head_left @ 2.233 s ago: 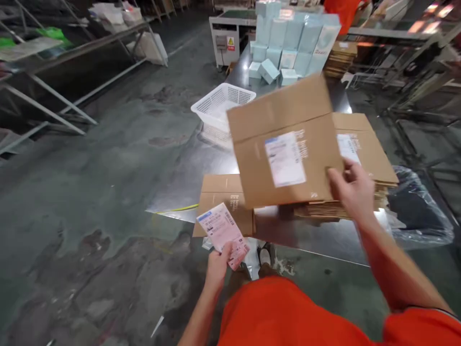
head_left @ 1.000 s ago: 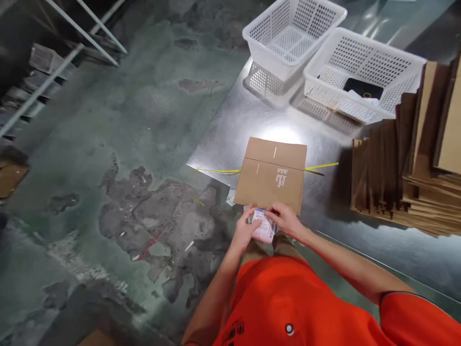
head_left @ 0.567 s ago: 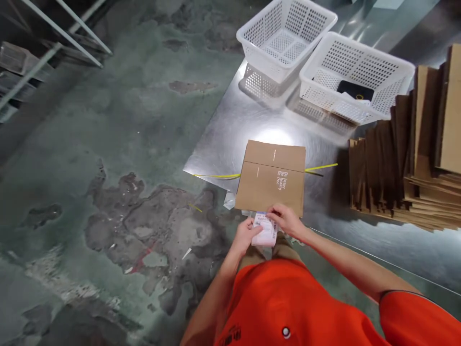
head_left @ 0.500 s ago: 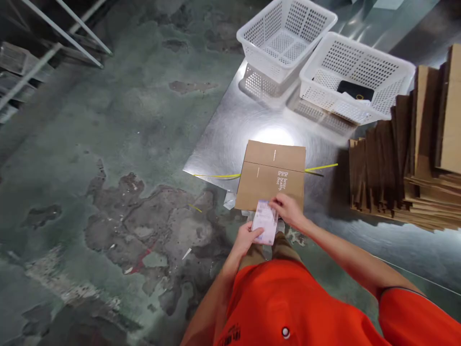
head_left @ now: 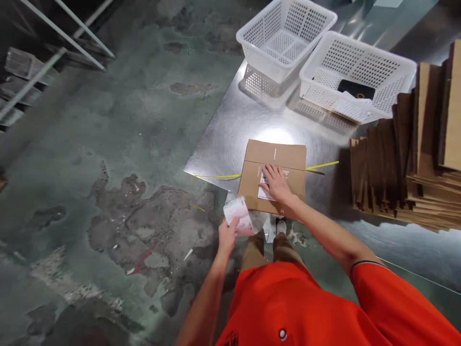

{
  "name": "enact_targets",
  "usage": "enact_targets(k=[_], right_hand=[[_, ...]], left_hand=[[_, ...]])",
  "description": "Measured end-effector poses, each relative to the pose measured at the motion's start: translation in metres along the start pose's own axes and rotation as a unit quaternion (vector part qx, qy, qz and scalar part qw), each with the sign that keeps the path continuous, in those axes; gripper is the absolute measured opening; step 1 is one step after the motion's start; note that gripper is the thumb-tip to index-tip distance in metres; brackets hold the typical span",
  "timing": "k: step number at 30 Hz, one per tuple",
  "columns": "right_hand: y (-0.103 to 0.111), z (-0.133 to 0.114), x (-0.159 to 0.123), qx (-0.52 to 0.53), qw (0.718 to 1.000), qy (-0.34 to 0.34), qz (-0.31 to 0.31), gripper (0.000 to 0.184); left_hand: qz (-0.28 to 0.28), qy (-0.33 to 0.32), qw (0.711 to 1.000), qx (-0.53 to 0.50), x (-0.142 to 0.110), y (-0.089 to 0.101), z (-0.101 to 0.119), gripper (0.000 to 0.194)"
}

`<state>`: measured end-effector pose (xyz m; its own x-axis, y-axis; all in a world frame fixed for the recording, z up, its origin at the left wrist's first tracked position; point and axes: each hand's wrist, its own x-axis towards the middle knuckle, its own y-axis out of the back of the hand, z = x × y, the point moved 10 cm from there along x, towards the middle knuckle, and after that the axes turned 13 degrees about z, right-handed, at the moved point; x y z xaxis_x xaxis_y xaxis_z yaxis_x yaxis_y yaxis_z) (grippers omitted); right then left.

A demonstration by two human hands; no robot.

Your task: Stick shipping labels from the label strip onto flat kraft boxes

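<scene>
A flat brown cardboard box (head_left: pixel 252 187) with white printed words lies at the near corner of the metal table. My right hand (head_left: pixel 276 184) rests on it with fingers spread, pressing over a white printed label (head_left: pixel 264 192). The hand covers part of that label and some of the box's lettering. Off the table's edge, my left hand (head_left: pixel 227 234) pinches a sheaf of printed labels (head_left: pixel 237 215), white and pinkish. A yellow strap (head_left: pixel 322 166) comes out from under the box on both sides.
Two white perforated baskets (head_left: pixel 248 45) stand at the back of the metal table (head_left: pixel 219 134); the right one holds a black item (head_left: pixel 356 90). Stacked cardboard (head_left: pixel 382 168) rises at the right. A metal rack (head_left: pixel 32 79) is at the far left over the stained floor.
A label now lies on the box under my right hand, which has moved forward from the label sheaf and spread. My left hand has moved left with the sheaf.
</scene>
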<state>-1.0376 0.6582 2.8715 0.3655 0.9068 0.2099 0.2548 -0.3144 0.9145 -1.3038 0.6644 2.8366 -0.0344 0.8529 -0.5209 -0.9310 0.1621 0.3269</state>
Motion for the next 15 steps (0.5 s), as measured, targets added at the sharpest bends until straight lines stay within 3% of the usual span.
enact_targets(k=[2, 4, 6, 7, 9, 11, 13, 15], right_hand=[[-0.008, -0.024, -0.016, 0.02, 0.999, 0.046, -0.004, 0.062], [-0.012, -0.053, -0.049, 0.075, 0.983, 0.163, -0.045, 0.063], [-0.005, -0.057, -0.087, 0.12, 0.963, 0.228, -0.08, 0.056], [0.003, -0.04, -0.097, 0.117, 0.972, 0.194, -0.068, 0.052], [0.028, 0.028, -0.105, 0.06, 0.998, 0.001, 0.017, 0.046], [0.052, 0.09, -0.12, 0.004, 0.98, -0.182, 0.082, 0.044], [0.064, 0.114, -0.126, -0.002, 0.965, -0.249, 0.084, 0.043], [0.075, 0.109, -0.122, 0.043, 0.963, -0.254, 0.077, 0.044]], left_hand=[[0.005, -0.046, 0.999, 0.024, 0.011, -0.015, 0.019, 0.046], [-0.005, -0.083, 0.995, 0.052, 0.014, -0.027, 0.028, 0.043], [-0.014, -0.107, 0.992, 0.066, 0.009, -0.034, 0.029, 0.042], [-0.022, -0.118, 0.99, 0.071, 0.004, -0.037, 0.028, 0.041], [-0.041, -0.14, 0.986, 0.081, -0.008, -0.043, 0.026, 0.041], [-0.06, -0.165, 0.98, 0.098, -0.022, -0.051, 0.027, 0.04], [-0.059, -0.181, 0.975, 0.112, -0.037, -0.056, 0.03, 0.039], [-0.029, -0.183, 0.977, 0.11, -0.052, -0.052, 0.039, 0.038]])
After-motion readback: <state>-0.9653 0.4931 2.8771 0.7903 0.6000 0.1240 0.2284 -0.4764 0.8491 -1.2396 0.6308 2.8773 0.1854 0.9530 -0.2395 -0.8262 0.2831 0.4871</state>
